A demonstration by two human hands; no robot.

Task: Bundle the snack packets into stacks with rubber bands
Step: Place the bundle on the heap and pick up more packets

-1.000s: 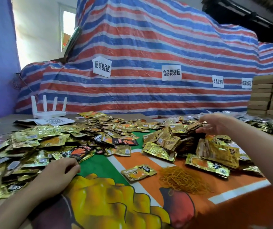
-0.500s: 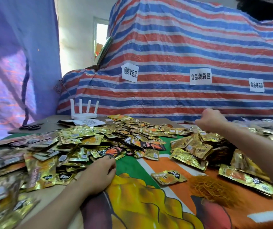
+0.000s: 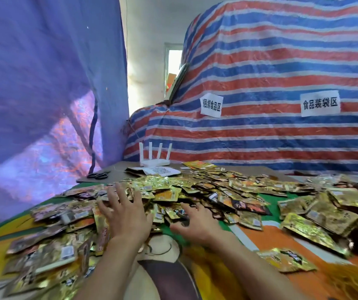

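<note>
Now: both hands on the packets

Left hand [image 3: 127, 213] and right hand [image 3: 197, 223] lie palm-down, fingers spread, gripping nothing, on loose packets [image 3: 223, 187] heaped across the table [image 3: 266, 239]. Rubber bands [image 3: 352, 282] lie near right.

Bright daylight enters through a window [image 3: 174, 68] at the back, overexposed to white. Gold snack packets [image 3: 165, 185] glint. Wide-angle bending curves the edges; the lower left corner is blurred.

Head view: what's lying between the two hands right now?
Loose gold snack packets fill the gap between the left hand and right hand, seen in the head view.
</note>
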